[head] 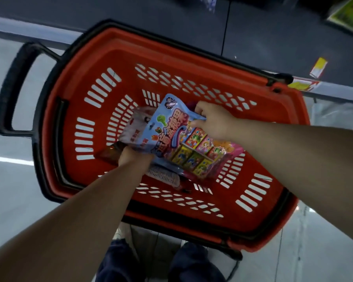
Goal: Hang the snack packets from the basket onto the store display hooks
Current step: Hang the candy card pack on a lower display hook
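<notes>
Down inside the red basket (171, 58), which stands on the pale floor (12, 200) beside a dark shelf base (130, 11), both hands are busy with the snack packets. The right hand (210, 123) has its fingers (199, 107) curled over the upper edge of a large blue candy packet (171, 131), whose clear lower part shows bright little boxes; that packet is lifted at a tilt above the basket floor. The left hand (130, 157) reaches in under the blue packet's lower left corner, and its fingers are hidden by the packets, so I cannot tell how far they are closed or exactly what they grip; it looks to be at a red and white packet (134, 127) lying beneath the blue one. A further dark red packet (108, 154) lies just left of that hand, and a white printed back of another (163, 176) shows below the blue one. No display hooks appear in view, and nothing here shows a packet hung. Judging by this, the work is at the picking-up step: several packets remain in the basket, and carrying each to a hook and threading it on is all left to do
</notes>
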`<state>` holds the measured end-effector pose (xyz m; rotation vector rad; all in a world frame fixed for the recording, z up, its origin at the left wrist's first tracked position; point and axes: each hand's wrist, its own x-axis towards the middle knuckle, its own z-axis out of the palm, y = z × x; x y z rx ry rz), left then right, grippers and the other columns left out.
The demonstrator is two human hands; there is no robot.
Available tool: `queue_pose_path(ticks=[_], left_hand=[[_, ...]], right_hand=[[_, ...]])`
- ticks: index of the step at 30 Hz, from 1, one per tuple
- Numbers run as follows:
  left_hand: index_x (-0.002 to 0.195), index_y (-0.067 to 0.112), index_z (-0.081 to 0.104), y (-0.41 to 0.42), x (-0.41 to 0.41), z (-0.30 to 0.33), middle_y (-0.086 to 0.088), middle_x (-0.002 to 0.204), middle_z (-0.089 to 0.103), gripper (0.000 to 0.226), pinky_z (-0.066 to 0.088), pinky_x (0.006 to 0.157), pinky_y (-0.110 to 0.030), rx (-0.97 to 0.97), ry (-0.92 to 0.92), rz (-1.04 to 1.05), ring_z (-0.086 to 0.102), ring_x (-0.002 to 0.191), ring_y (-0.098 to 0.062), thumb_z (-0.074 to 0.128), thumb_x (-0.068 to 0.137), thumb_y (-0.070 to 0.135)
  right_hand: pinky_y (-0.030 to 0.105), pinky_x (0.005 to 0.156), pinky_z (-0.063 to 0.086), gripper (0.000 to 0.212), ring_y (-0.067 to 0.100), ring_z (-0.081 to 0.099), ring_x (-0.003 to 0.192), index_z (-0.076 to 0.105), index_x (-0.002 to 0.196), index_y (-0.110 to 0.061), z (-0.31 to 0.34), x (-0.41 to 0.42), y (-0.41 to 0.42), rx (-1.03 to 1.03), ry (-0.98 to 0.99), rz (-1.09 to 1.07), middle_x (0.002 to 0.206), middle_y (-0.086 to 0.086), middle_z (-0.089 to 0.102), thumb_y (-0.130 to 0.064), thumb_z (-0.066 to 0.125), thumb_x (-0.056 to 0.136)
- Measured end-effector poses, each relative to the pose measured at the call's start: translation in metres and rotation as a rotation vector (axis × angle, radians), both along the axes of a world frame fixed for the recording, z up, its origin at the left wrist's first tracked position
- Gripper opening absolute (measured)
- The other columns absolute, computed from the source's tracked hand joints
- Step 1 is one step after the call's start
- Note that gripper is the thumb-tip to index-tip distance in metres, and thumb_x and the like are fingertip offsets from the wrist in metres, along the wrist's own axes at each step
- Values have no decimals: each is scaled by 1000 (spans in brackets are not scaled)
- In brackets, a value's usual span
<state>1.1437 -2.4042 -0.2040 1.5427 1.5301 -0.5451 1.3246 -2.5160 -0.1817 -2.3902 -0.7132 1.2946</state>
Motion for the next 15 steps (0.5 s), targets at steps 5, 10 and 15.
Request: queue_pose_path(ticks=[5, 10, 15], left_hand=[[130, 16, 54, 9, -6, -10, -8, 127, 60, 72, 47, 101, -49, -249, -209, 335, 58, 113, -29, 79, 66, 37], [128, 11, 51, 7, 1, 14, -10, 125, 57, 38, 45, 96, -37, -413, -338, 367, 52, 120, -25, 61, 91, 13], [118, 10, 51, 1, 9, 28, -20, 122, 57, 27, 45, 97, -43, -486, -402, 316, 54, 121, -29, 55, 92, 1]], right_hand=[[42, 78, 44, 14, 36, 56, 105, 49, 100, -7, 22, -5, -17, 110, 92, -219, 122, 21, 56, -20, 54, 96], [36, 73, 41, 21, 35, 55, 109, 51, 107, -5, 41, -9, -35, 150, 111, -407, 125, 19, 55, -22, 53, 96], [36, 80, 44, 15, 37, 58, 104, 50, 88, -14, 55, -14, -43, 183, 130, -556, 115, 18, 62, -27, 54, 95]])
